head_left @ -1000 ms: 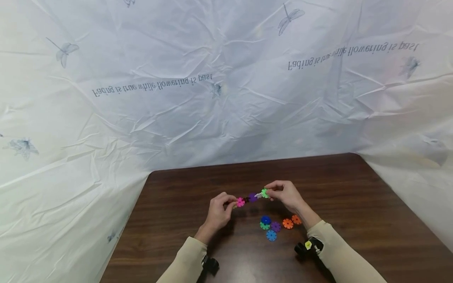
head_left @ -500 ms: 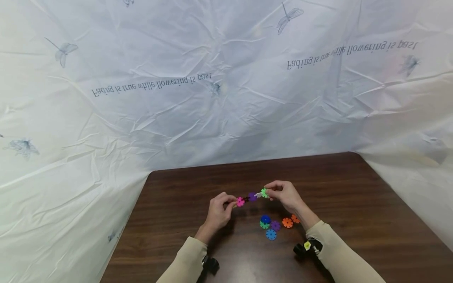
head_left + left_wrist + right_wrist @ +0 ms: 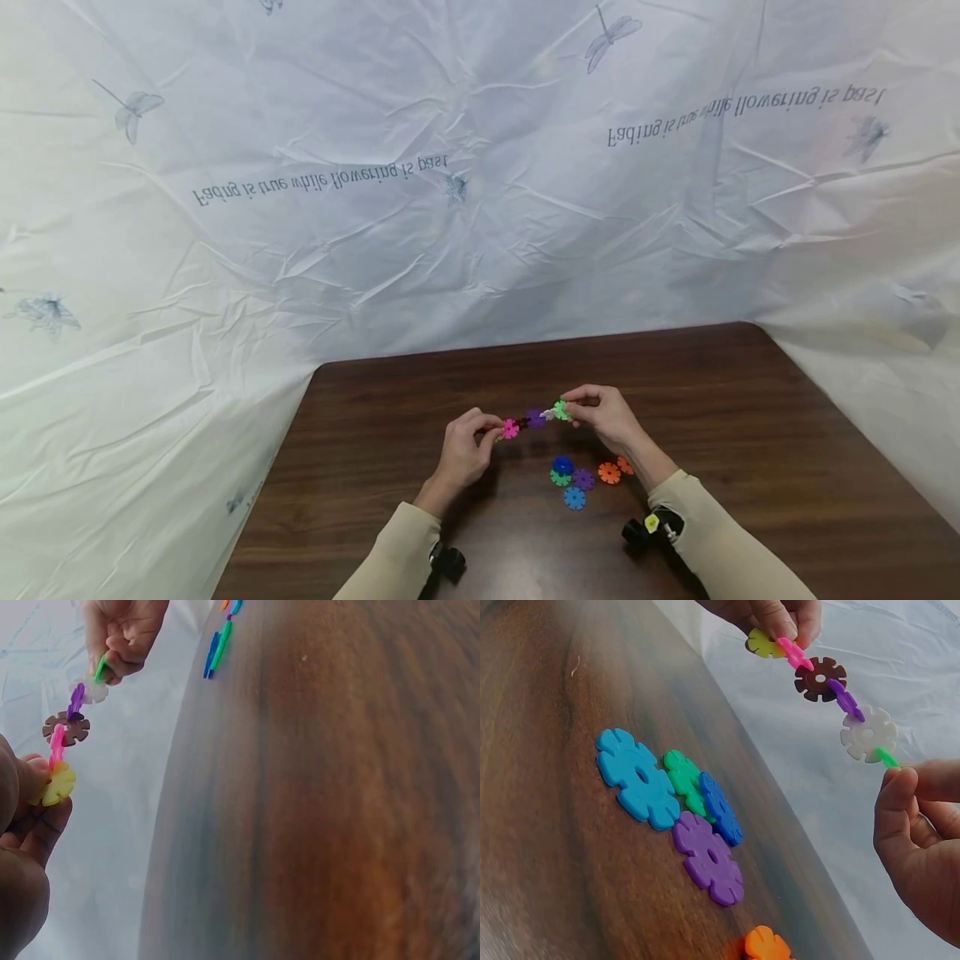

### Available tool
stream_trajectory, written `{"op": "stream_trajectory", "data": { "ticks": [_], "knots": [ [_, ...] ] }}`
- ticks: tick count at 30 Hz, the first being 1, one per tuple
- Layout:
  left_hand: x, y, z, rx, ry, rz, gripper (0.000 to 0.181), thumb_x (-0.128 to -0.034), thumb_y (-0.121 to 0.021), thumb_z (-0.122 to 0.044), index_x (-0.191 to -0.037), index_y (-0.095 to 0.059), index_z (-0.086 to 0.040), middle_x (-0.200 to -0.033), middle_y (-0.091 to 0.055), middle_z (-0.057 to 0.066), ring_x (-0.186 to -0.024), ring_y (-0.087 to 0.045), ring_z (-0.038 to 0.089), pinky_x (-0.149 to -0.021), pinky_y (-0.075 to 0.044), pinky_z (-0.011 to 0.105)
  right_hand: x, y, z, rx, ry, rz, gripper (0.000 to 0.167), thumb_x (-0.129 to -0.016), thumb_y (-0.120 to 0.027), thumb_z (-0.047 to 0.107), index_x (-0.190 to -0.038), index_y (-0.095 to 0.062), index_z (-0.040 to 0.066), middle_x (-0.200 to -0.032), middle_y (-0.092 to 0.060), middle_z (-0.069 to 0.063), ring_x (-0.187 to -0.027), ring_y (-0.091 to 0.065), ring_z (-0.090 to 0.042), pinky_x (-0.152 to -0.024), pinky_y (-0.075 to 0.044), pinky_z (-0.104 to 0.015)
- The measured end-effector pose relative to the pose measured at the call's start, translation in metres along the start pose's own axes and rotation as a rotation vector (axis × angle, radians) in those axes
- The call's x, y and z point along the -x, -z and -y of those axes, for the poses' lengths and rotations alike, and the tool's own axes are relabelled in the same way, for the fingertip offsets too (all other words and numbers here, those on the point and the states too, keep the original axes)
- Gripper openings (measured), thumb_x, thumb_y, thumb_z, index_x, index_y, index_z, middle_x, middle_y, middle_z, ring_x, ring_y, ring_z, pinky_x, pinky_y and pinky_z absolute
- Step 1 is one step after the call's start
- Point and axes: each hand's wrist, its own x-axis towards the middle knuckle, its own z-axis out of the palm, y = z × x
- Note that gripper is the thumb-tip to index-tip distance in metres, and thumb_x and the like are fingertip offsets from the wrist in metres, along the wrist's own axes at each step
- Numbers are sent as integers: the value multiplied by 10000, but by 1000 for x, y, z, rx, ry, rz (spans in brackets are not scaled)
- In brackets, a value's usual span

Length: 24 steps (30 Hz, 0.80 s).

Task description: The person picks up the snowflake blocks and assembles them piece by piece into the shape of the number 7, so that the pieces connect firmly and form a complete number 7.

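A chain of slotted plastic snowflake discs stretches between the two hands, held above the table. From left to right it links a yellow disc (image 3: 58, 786), a pink disc (image 3: 510, 428), a brown disc (image 3: 820, 678), a purple disc (image 3: 536, 418), a white disc (image 3: 868, 735) and a light green disc (image 3: 561, 409). The left hand (image 3: 461, 450) pinches the yellow end between thumb and fingers, close to the pink disc. At the other end, the right hand (image 3: 609, 415) pinches the light green disc, which its fingertips partly cover in the right wrist view.
Loose discs lie on the brown wooden table (image 3: 360, 483) below the chain: light blue (image 3: 637, 780), green (image 3: 682, 780), dark blue (image 3: 721, 810), purple (image 3: 709, 859) and two orange ones (image 3: 609, 473). The dark blue disc overlaps the green. A white printed sheet (image 3: 480, 250) hangs behind.
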Motion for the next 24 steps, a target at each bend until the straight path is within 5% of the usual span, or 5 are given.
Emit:
{"op": "stream_trajectory", "data": {
  "ticks": [24],
  "knots": [
    [-2, 3, 4, 0, -7, 10, 123, -811, -747, 34, -848, -732, -83, -752, -602, -8, -663, -590, 83, -611, -505, 165, 4, -7, -1, -79, -105, -20, 430, -933, -630, 40, -1252, -488, -211, -905, -690, 2, -763, -648, -179, -703, -562, -325]
  ]
}}
